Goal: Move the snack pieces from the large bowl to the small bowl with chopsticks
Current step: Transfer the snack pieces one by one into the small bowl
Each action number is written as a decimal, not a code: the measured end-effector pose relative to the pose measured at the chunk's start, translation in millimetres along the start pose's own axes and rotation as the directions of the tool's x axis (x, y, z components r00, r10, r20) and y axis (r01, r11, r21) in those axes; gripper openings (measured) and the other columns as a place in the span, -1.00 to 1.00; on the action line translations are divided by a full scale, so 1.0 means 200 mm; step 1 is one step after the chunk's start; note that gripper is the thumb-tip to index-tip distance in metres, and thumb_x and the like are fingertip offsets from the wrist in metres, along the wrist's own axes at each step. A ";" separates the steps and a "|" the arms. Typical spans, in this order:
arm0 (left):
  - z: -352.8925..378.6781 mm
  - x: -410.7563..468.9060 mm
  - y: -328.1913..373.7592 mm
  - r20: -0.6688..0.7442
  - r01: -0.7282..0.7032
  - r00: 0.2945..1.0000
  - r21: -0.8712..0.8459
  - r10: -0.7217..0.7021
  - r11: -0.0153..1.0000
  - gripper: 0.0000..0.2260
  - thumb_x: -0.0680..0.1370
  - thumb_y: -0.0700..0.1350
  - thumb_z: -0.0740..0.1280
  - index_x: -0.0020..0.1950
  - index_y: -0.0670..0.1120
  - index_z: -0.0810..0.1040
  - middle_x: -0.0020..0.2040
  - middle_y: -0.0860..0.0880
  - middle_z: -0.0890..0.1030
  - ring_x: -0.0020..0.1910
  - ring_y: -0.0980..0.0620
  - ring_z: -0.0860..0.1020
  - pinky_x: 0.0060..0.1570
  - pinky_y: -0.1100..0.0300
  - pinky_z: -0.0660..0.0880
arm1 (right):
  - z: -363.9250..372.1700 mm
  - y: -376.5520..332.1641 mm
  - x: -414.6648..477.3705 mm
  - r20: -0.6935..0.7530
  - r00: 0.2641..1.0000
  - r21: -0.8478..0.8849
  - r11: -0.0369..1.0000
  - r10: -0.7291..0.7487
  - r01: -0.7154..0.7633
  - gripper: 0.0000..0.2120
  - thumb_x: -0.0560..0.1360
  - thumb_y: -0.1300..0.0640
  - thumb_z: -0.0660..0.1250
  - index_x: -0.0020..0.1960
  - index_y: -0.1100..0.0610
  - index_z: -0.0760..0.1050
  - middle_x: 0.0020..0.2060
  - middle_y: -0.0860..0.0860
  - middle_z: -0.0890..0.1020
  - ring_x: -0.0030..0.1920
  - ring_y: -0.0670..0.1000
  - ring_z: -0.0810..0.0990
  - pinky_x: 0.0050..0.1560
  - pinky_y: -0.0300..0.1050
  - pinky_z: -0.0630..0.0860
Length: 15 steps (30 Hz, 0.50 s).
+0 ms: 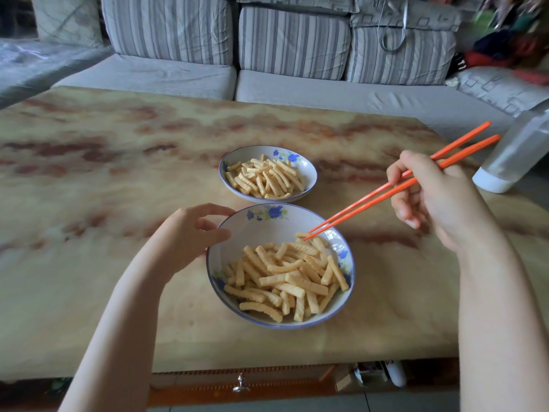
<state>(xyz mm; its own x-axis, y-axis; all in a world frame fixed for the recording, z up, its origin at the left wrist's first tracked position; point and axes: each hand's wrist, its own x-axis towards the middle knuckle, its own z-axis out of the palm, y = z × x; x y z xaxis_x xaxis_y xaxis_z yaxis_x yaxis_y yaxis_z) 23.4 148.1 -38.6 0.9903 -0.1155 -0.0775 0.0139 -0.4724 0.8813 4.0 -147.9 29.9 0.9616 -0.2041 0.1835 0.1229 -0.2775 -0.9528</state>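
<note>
The large white bowl point(261, 230) with blue flowers sits near the table's front edge and holds many ridged yellow snack sticks point(285, 278). My left hand point(190, 233) rests on its left rim, thumb and fingers against the edge. My right hand point(430, 197) grips a pair of orange chopsticks point(386, 191). Their tips reach into the bowl's far right side, at a snack stick lying near the rim point(303, 235); whether they pinch it is unclear. The small bowl point(309, 171), same pattern, stands just behind and also holds snack sticks.
The marbled beige table point(104, 179) spreads wide to the left. A clear plastic bottle point(514, 156) with a white cap lies tilted at the right edge. A grey striped sofa point(267, 55) runs behind the table. A drawer knob point(241, 385) shows below the front edge.
</note>
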 end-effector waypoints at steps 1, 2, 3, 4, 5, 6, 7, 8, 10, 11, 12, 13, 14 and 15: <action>0.00 0.00 0.00 0.001 0.001 1.000 0.000 -0.001 1.000 -0.72 0.49 -0.21 0.39 -0.04 0.21 0.57 -0.18 -0.07 0.69 -0.13 -0.14 0.65 -0.04 -0.04 0.60 | 0.00 0.00 0.00 -0.014 1.000 0.006 1.000 0.003 -0.003 -0.63 0.63 0.07 0.07 -0.31 0.14 0.40 -0.67 0.06 0.39 -0.68 -0.01 0.27 -0.62 -0.34 0.14; 0.00 0.00 0.00 0.001 0.002 1.000 -0.001 -0.002 1.000 -0.72 0.49 -0.21 0.39 -0.03 0.21 0.57 -0.17 -0.07 0.69 -0.13 -0.14 0.65 -0.04 -0.03 0.60 | 0.01 0.01 0.01 -0.031 1.000 0.015 1.000 0.006 -0.005 -0.63 0.63 0.07 0.07 -0.32 0.13 0.40 -0.67 0.06 0.39 -0.67 0.00 0.27 -0.61 -0.33 0.15; 0.00 0.00 0.00 0.002 0.003 1.000 -0.002 -0.003 1.000 -0.73 0.49 -0.21 0.38 -0.02 0.20 0.58 -0.17 -0.07 0.69 -0.13 -0.13 0.65 -0.06 -0.02 0.60 | 0.02 0.01 0.02 -0.045 0.999 0.029 1.000 0.009 -0.008 -0.63 0.62 0.07 0.07 -0.32 0.13 0.40 -0.67 0.06 0.39 -0.66 0.01 0.28 -0.61 -0.32 0.15; 0.00 0.00 0.00 0.002 0.002 1.000 -0.008 -0.002 1.000 -0.73 0.49 -0.21 0.38 -0.03 0.20 0.58 -0.18 -0.07 0.69 -0.15 -0.12 0.64 -0.08 0.01 0.60 | 0.02 0.02 0.02 -0.057 0.998 0.048 0.999 0.011 -0.009 -0.63 0.62 0.07 0.07 -0.32 0.13 0.40 -0.67 0.06 0.39 -0.66 0.02 0.28 -0.60 -0.30 0.16; 0.00 0.00 0.00 0.001 0.000 1.000 -0.014 0.000 1.000 -0.72 0.49 -0.21 0.39 -0.04 0.21 0.58 -0.18 -0.07 0.69 -0.17 -0.10 0.64 -0.12 0.05 0.59 | 0.03 0.02 0.03 -0.066 0.998 0.072 0.997 0.012 -0.007 -0.63 0.62 0.07 0.07 -0.32 0.13 0.40 -0.67 0.06 0.40 -0.66 0.03 0.28 -0.60 -0.29 0.16; 0.00 0.00 0.00 0.000 -0.002 1.000 -0.019 0.002 1.000 -0.72 0.49 -0.22 0.39 -0.06 0.21 0.57 -0.19 -0.07 0.69 -0.18 -0.08 0.63 -0.14 0.08 0.58 | 0.03 0.02 0.03 -0.076 0.997 0.098 0.995 0.011 -0.004 -0.63 0.62 0.08 0.07 -0.31 0.14 0.39 -0.67 0.06 0.40 -0.66 0.04 0.28 -0.59 -0.28 0.16; 0.00 0.00 0.00 -0.001 -0.003 1.000 -0.021 0.003 1.000 -0.71 0.49 -0.22 0.39 -0.07 0.22 0.57 -0.19 -0.07 0.68 -0.19 -0.07 0.62 -0.15 0.09 0.57 | 0.04 0.02 0.03 -0.086 0.996 0.127 0.992 0.010 0.001 -0.64 0.62 0.08 0.07 -0.31 0.14 0.39 -0.67 0.05 0.40 -0.66 0.04 0.28 -0.59 -0.27 0.16; 0.00 0.00 0.00 -0.002 -0.004 1.000 -0.021 0.004 1.000 -0.71 0.49 -0.22 0.39 -0.08 0.23 0.57 -0.19 -0.07 0.68 -0.20 -0.07 0.62 -0.14 0.08 0.56 | 0.05 0.02 0.04 -0.100 0.995 0.159 0.987 0.008 0.008 -0.64 0.62 0.09 0.07 -0.31 0.15 0.38 -0.67 0.04 0.40 -0.66 0.03 0.28 -0.58 -0.27 0.15; 0.00 0.00 0.00 -0.001 -0.005 1.000 -0.025 0.005 1.000 -0.71 0.49 -0.22 0.39 -0.08 0.23 0.58 -0.19 -0.08 0.69 -0.18 -0.09 0.62 -0.09 0.03 0.57 | 0.08 0.02 0.05 -0.143 0.990 0.238 0.971 0.001 0.033 -0.65 0.62 0.11 0.07 -0.31 0.14 0.37 -0.65 0.00 0.42 -0.66 0.02 0.29 -0.56 -0.24 0.14; 0.00 0.00 -0.01 -0.001 -0.005 1.000 -0.024 0.005 1.000 -0.71 0.49 -0.22 0.39 -0.07 0.22 0.58 -0.19 -0.08 0.69 -0.17 -0.10 0.63 -0.07 0.01 0.58 | 0.09 0.02 0.05 -0.169 0.986 0.284 0.957 -0.006 0.054 -0.65 0.63 0.13 0.06 -0.32 0.13 0.37 -0.64 -0.03 0.43 -0.66 0.00 0.30 -0.55 -0.22 0.15; 0.00 0.00 -0.01 -0.001 -0.005 1.000 -0.023 0.005 1.000 -0.71 0.49 -0.22 0.39 -0.06 0.22 0.58 -0.20 -0.07 0.69 -0.16 -0.11 0.63 -0.06 0.00 0.58 | 0.12 0.02 0.06 -0.195 0.981 0.332 0.940 -0.012 0.077 -0.64 0.63 0.14 0.06 -0.33 0.12 0.37 -0.62 -0.04 0.44 -0.66 -0.01 0.31 -0.55 -0.22 0.16; 0.00 0.00 -0.01 -0.001 -0.004 1.000 -0.024 0.004 1.000 -0.71 0.49 -0.22 0.39 -0.06 0.22 0.58 -0.20 -0.06 0.69 -0.15 -0.12 0.64 -0.05 -0.01 0.58 | 0.14 0.03 0.07 -0.221 0.975 0.377 0.921 -0.013 0.098 -0.63 0.63 0.16 0.06 -0.34 0.12 0.37 -0.62 -0.04 0.46 -0.66 -0.02 0.32 -0.56 -0.22 0.18; 0.00 0.00 -0.01 0.000 -0.004 1.000 -0.026 0.004 1.000 -0.71 0.49 -0.22 0.39 -0.06 0.23 0.58 -0.20 -0.06 0.69 -0.15 -0.12 0.64 -0.05 -0.01 0.58 | 0.16 0.03 0.08 -0.245 0.970 0.411 0.905 -0.010 0.113 -0.63 0.63 0.17 0.06 -0.34 0.11 0.37 -0.61 -0.05 0.47 -0.66 -0.02 0.33 -0.56 -0.21 0.19; 0.00 0.00 -0.01 0.000 -0.006 1.000 -0.025 0.006 1.000 -0.71 0.49 -0.22 0.39 -0.06 0.23 0.58 -0.20 -0.07 0.69 -0.15 -0.12 0.64 -0.06 0.00 0.58 | 0.18 0.03 0.09 -0.263 0.965 0.428 0.896 -0.003 0.120 -0.63 0.63 0.17 0.06 -0.34 0.12 0.37 -0.61 -0.05 0.46 -0.65 -0.02 0.34 -0.56 -0.20 0.20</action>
<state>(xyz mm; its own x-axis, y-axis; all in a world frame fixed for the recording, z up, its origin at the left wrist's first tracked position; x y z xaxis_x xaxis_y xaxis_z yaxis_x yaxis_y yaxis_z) 24.0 148.9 -40.0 0.9903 -0.1182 -0.0725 0.0117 -0.4495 0.8932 30.2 -119.3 17.9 0.8626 -0.4432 0.2440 0.3304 0.1284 -0.9351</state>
